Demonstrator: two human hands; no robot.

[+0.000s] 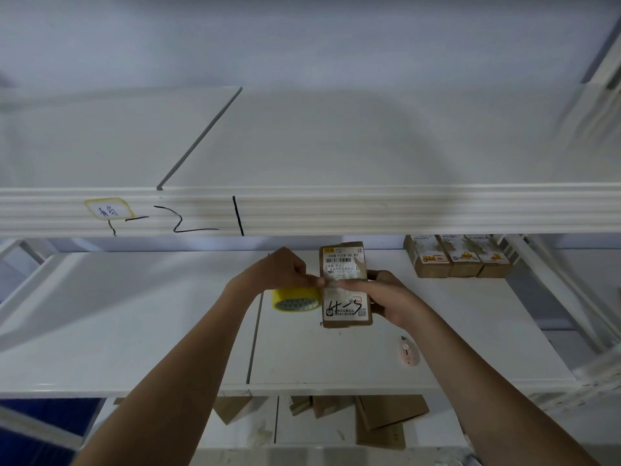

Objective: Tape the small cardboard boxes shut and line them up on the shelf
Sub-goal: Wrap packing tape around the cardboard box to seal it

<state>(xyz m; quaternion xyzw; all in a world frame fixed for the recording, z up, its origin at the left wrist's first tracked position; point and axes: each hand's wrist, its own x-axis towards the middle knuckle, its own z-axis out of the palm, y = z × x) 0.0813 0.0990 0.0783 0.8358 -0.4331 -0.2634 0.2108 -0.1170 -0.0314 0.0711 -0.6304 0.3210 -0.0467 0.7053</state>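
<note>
A small cardboard box [346,307] with a white shipping label and black handwriting is held above the white middle shelf [134,331]. My right hand [383,297] grips it from the right side, fingers lying across its top. My left hand [285,269] pinches something at the box's left edge, probably the end of the tape. A yellow roll of tape [294,299] hangs just under my left hand. Three small boxes [460,260] stand side by side in a row at the back right of the same shelf.
A pink utility knife [407,355] lies on the shelf near its front edge, below my right forearm. Flattened cardboard pieces [386,418] lie on the lower shelf. The upper shelf's front rail [336,210] carries black marker writing and a yellow label.
</note>
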